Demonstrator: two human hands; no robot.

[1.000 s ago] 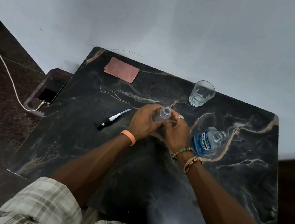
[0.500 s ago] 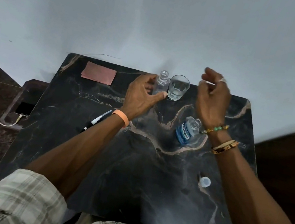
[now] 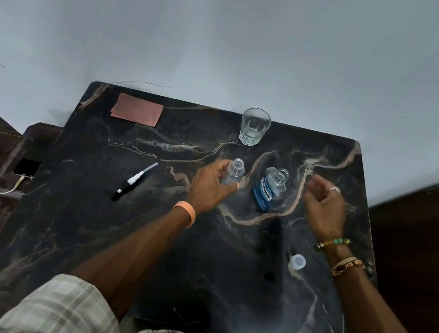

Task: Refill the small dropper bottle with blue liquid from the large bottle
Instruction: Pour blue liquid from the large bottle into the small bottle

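The small clear dropper bottle (image 3: 234, 172) stands uncapped on the dark marble table (image 3: 83, 230), and my left hand (image 3: 210, 186) grips it from the left. Just to its right stands the large bottle of blue liquid (image 3: 268, 192), uncapped too, with a blue label. My right hand (image 3: 324, 205) hovers to the right of the large bottle, fingers loosely curled and holding nothing. The dropper (image 3: 135, 180), black bulb and white collar, lies on the table to the left. A small translucent cap (image 3: 297, 261) sits near my right wrist.
A glass of water (image 3: 254, 127) stands at the table's back edge. A pink cloth (image 3: 137, 109) lies at the back left. A phone (image 3: 26, 167) on a charging cable rests on a low stand left of the table. A grey wall rises behind.
My left hand brought the small bottle back from beside the glass toward the middle of the table. My right hand dropped from above the glass to beside the large bottle.
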